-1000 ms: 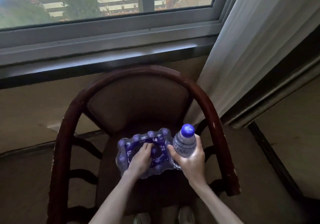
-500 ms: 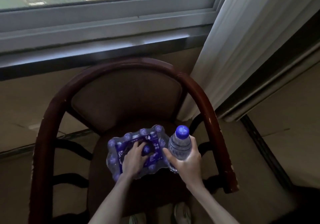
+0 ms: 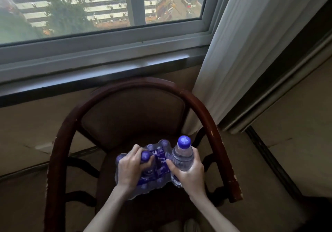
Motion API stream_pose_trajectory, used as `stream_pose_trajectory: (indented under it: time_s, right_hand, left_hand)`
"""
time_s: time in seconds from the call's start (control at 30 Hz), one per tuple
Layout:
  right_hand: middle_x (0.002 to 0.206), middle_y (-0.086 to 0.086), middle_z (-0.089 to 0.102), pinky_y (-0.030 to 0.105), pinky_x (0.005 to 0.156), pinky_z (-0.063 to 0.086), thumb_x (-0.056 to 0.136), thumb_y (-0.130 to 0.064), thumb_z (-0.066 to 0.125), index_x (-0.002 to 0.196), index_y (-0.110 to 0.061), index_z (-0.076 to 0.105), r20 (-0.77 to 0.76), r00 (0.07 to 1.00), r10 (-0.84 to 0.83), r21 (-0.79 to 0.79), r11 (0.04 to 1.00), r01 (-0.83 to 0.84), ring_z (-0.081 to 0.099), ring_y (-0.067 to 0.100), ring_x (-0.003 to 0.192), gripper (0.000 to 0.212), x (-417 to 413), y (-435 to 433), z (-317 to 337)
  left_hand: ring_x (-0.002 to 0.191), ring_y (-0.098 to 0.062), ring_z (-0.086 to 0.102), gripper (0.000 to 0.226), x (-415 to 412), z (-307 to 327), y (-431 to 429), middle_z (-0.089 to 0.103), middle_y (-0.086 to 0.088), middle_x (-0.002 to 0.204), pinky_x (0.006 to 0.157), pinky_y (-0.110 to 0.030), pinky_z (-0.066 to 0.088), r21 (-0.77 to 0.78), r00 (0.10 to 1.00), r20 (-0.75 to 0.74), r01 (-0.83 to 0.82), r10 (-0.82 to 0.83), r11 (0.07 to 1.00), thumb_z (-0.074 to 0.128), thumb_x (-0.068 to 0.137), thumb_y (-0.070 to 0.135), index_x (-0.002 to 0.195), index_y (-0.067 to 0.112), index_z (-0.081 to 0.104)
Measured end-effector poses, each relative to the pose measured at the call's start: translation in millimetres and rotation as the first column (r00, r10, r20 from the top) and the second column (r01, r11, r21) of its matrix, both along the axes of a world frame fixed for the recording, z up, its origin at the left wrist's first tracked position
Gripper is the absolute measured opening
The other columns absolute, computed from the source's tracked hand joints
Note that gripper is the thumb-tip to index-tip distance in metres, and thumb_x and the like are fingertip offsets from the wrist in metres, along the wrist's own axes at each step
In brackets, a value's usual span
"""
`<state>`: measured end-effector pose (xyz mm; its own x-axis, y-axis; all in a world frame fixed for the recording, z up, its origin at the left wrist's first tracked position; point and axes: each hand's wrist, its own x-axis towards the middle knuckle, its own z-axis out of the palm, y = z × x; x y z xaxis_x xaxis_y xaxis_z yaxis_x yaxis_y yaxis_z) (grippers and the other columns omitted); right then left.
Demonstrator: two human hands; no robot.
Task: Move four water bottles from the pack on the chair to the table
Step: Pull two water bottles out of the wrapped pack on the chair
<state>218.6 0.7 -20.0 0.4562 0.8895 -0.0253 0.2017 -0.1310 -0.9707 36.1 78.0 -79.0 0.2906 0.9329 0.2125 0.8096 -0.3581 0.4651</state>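
A shrink-wrapped pack of water bottles [image 3: 161, 161] with purple caps lies on the seat of a dark wooden armchair [image 3: 206, 117]. My right hand [image 3: 188, 174] is shut around a clear bottle with a purple cap [image 3: 182, 152], held upright just right of the pack. My left hand [image 3: 131, 169] rests on the pack, its fingers curled around a second bottle [image 3: 145, 156] whose purple cap pokes up between thumb and fingers. The table is out of view.
The chair's curved arms [image 3: 55, 160] enclose the seat on both sides. Behind it are a windowsill [image 3: 100, 70] and a window. A pale curtain [image 3: 242, 52] hangs at the right, with beige carpet [image 3: 287, 160] beyond.
My left hand went from lying flat on the pack to closing its fingers around one bottle's neck. The right hand keeps its bottle beside the pack. The camera tilted up.
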Motion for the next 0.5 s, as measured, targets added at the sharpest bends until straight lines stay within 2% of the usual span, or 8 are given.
stream_pose_trajectory:
  time_s: [0.1, 0.13, 0.2, 0.3, 0.4, 0.5]
  right_hand:
    - [0.100, -0.019, 0.072, 0.010, 0.076, 0.052, 0.059, -0.045, 0.088, 0.106, -0.035, 0.059, -0.020, 1.000, -0.010, -0.002, 1.000, 0.009, 0.071, 0.002, 0.088, 0.056, -3, 4, 18]
    - [0.098, -0.019, 0.072, 0.010, 0.075, 0.052, 0.059, -0.044, 0.089, 0.106, -0.032, 0.059, -0.019, 1.000, -0.014, -0.005, 1.000, 0.013, 0.071, 0.002, 0.086, 0.057, -3, 6, 24]
    - [0.094, -0.020, 0.072, 0.009, 0.073, 0.050, 0.060, -0.033, 0.093, 0.105, -0.026, 0.061, -0.011, 1.000, -0.018, -0.010, 1.000, 0.018, 0.070, 0.000, 0.082, 0.056, -3, 11, 35]
    - [0.090, -0.018, 0.074, 0.007, 0.069, 0.049, 0.061, -0.022, 0.094, 0.103, -0.023, 0.061, 0.007, 1.000, -0.025, -0.005, 1.000, 0.025, 0.069, -0.004, 0.077, 0.053, -5, 17, 57]
    - [0.079, -0.006, 0.074, 0.007, 0.068, 0.049, 0.060, -0.023, 0.094, 0.100, -0.020, 0.061, 0.018, 1.000, 0.004, 0.012, 1.000, -0.004, 0.069, -0.003, 0.075, 0.052, -6, 23, 81]
    - [0.079, -0.006, 0.073, 0.010, 0.068, 0.050, 0.060, -0.026, 0.094, 0.098, -0.021, 0.060, 0.044, 0.998, 0.049, 0.051, 0.997, -0.051, 0.070, -0.001, 0.075, 0.051, -9, 29, 110]
  left_hand:
    - [0.086, 0.003, 0.064, 0.022, -3, 40, -2, 0.056, 0.019, 0.102, 0.074, -0.009, 0.048, -0.065, 0.937, 0.345, -0.032, 0.053, 0.997, 0.059, 0.088, 0.054, 0.091, 0.032, 0.058]
    - [0.091, -0.001, 0.065, 0.019, -3, 55, -2, 0.056, 0.018, 0.103, 0.078, -0.010, 0.048, -0.095, 0.885, 0.458, -0.043, 0.082, 0.995, 0.062, 0.087, 0.051, 0.088, 0.033, 0.057]
    - [0.090, -0.010, 0.066, 0.016, -4, 86, 1, 0.061, 0.010, 0.099, 0.079, -0.016, 0.050, -0.176, 0.761, 0.627, -0.073, 0.169, 0.982, 0.067, 0.085, 0.042, 0.085, 0.028, 0.060]
    - [0.085, -0.014, 0.068, 0.020, -6, 137, 4, 0.073, -0.001, 0.095, 0.076, -0.019, 0.053, -0.280, 0.604, 0.767, 0.013, 0.216, 0.960, 0.066, 0.084, 0.041, 0.088, 0.021, 0.066]
    - [0.084, -0.014, 0.068, 0.023, -5, 182, 2, 0.075, -0.006, 0.095, 0.077, -0.021, 0.053, -0.233, 0.506, 0.845, 0.060, 0.172, 0.971, 0.065, 0.087, 0.039, 0.091, 0.017, 0.066]
    - [0.075, -0.017, 0.065, 0.025, -1, 219, -7, 0.070, -0.008, 0.080, 0.073, -0.030, 0.053, -0.197, 0.409, 0.895, 0.005, 0.178, 0.980, 0.065, 0.087, 0.041, 0.089, 0.015, 0.064]
